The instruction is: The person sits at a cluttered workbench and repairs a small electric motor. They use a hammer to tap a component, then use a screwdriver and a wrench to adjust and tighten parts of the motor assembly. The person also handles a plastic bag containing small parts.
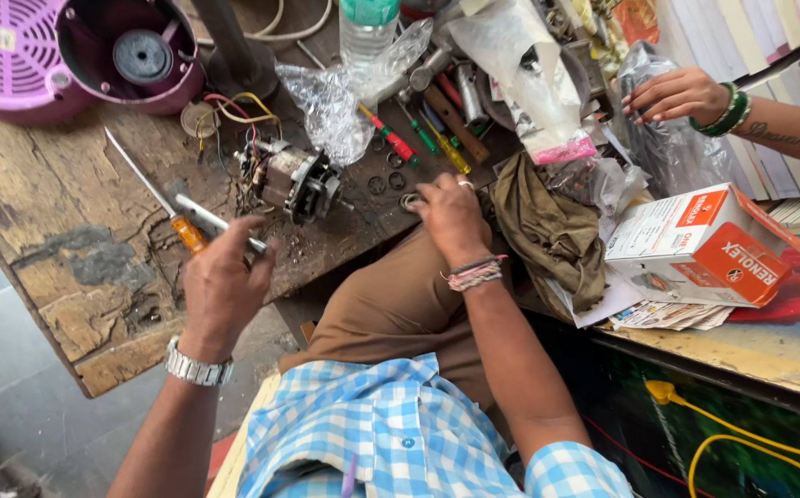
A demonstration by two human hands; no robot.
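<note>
While my left hand [223,281] is closed round an orange-handled screwdriver [165,210] and a thin metal tool, my right hand [451,214] pinches a small ring [410,200] on the bench beside loose washers [386,183]. Motor [291,177] sits between them, wires trailing. Risk, as I judge it: the ring slipping off the near bench edge [326,263], just beside my fingers. Room is tight right, among rag [547,231] and tools; open left, on bare wood.
</note>
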